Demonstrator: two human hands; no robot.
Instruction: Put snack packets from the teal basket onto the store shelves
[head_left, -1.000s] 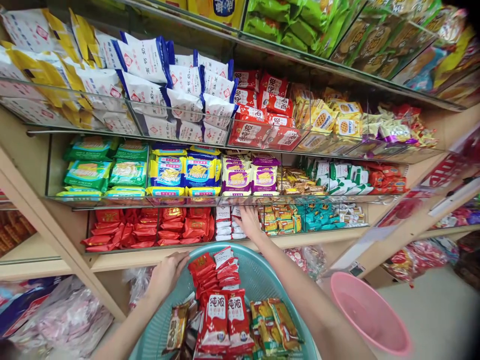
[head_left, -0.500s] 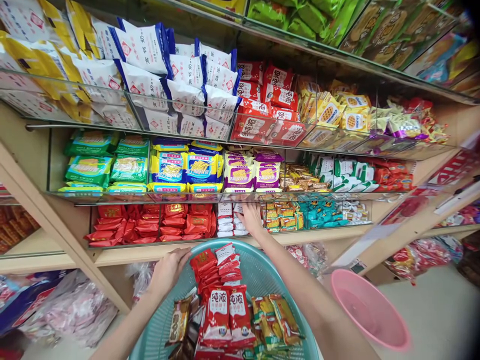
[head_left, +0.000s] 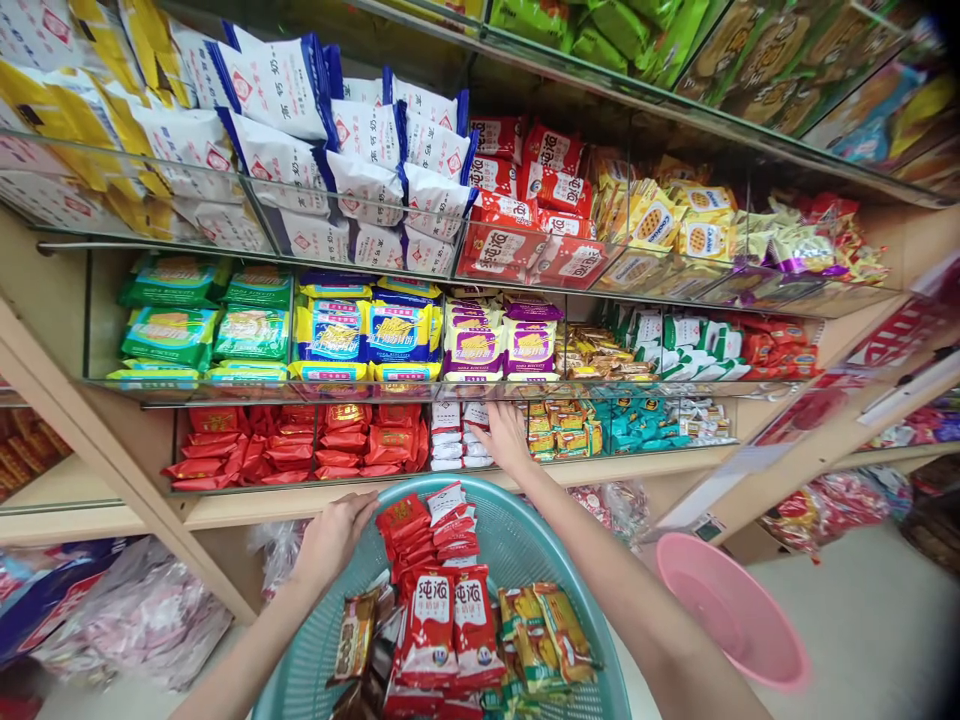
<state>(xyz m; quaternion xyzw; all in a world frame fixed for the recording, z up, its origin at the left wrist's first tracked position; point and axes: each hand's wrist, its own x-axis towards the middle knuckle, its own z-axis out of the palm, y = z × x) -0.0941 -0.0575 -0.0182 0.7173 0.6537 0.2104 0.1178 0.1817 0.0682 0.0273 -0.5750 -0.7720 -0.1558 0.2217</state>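
A teal perforated plastic basket [head_left: 607, 610] stands below the shelves, holding red-and-white biscuit packets [head_left: 429, 620], green-gold packets [head_left: 551, 635], brown packets [head_left: 354, 635] and plain red packets [head_left: 405, 525]. At its far left rim, my left hand [head_left: 335, 535] is closed with fingers together over the edge. My right hand [head_left: 504, 437] reaches across the basket to the bottom shelf. Its thumb and fingers are apart, against stacked small white packets [head_left: 448, 437]; the fingertips are partly hidden among them.
Red packets [head_left: 281, 445] fill the compartments left of the white ones; yellow-green packets [head_left: 566, 428] and teal packets [head_left: 645, 425] lie right. A glass-fronted shelf [head_left: 375, 390] hangs just above my right hand. On the floor stands a pink basin [head_left: 731, 610]; bagged goods [head_left: 142, 620] lie lower left.
The whole view has shifted slightly, so shelves and basket appear a little further left. Both hands keep about the same places at the basket rim and the white packets.
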